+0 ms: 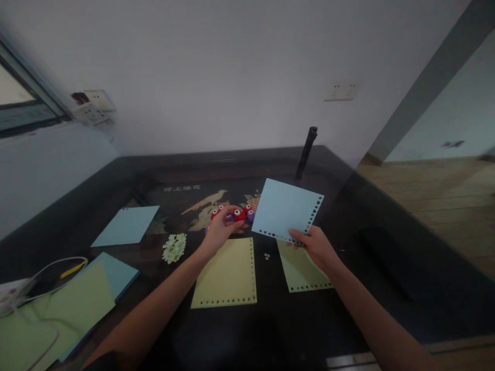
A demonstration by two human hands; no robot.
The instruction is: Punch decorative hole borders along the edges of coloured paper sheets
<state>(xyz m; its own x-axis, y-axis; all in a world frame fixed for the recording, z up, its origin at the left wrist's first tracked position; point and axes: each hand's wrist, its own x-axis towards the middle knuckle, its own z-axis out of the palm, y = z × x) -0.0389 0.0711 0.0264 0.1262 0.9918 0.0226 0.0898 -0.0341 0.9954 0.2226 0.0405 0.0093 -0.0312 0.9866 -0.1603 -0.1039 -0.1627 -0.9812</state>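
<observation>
My right hand (315, 245) pinches a light blue square paper (286, 208) by its lower right corner, tilted above the table. Small punched shapes, hearts among them, run along its bottom and right edges. Further left, my left hand (223, 226) has its thumb and fingers around a small red craft punch (239, 216) with a white round top. More red and purple punches (248, 209) cluster beside it, partly hidden by the fingers. Below the hands lie a yellow sheet (228, 273) with holes along two edges and a greenish-yellow sheet (305, 273), partly covered by my right hand.
Paper cut-outs (174, 248) are piled left of the yellow sheet, and a few white bits (267, 256) lie between the sheets. A blue sheet (126, 226), stacked papers (77, 304) and a white cable (58, 260) occupy the left. A black upright stand (307, 149) rises behind.
</observation>
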